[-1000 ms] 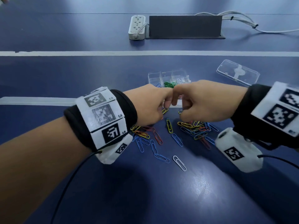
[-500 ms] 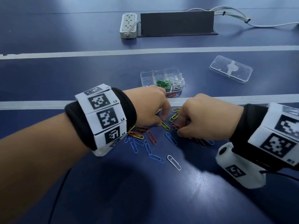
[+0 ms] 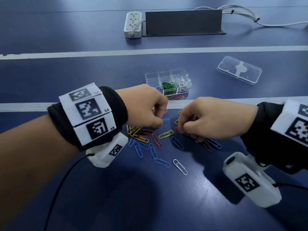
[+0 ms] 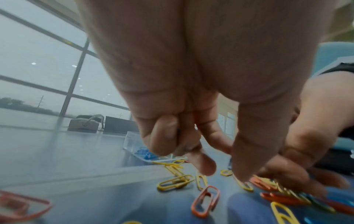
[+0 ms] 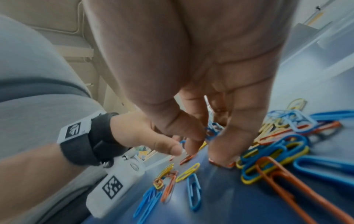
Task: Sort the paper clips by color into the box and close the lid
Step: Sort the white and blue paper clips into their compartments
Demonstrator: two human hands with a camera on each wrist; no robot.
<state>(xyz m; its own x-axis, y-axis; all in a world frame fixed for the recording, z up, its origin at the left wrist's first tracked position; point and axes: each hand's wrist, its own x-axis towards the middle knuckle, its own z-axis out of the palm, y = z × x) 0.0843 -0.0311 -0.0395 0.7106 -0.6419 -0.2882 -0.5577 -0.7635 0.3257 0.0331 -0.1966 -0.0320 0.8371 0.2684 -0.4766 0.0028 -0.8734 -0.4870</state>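
The clear compartment box [image 3: 150,77] stands open beyond my hands, with blue clips [image 3: 155,87], green clips [image 3: 168,85] and white clips [image 3: 182,84] in separate cells. Its lid [image 3: 239,70] lies apart at the right. Loose paper clips [image 3: 156,142] in blue, red and yellow are scattered on the blue table. My left hand [image 3: 161,120] is curled low over them, thumb and forefinger at a blue clip [image 3: 166,120]. My right hand [image 3: 182,130] is curled too, its fingertips [image 5: 223,154] pressing on a red clip [image 5: 220,164]. The palms hide part of the pile.
A white power strip [image 3: 132,25], a dark upright panel [image 3: 183,22] and cables [image 3: 250,15] sit at the far edge. White stripes [image 3: 50,105] cross the table. A single white clip [image 3: 180,166] lies nearest to me.
Both hands were together just above the box a second ago. They have since come back down to the loose clips and moved apart, fingers now at the table.
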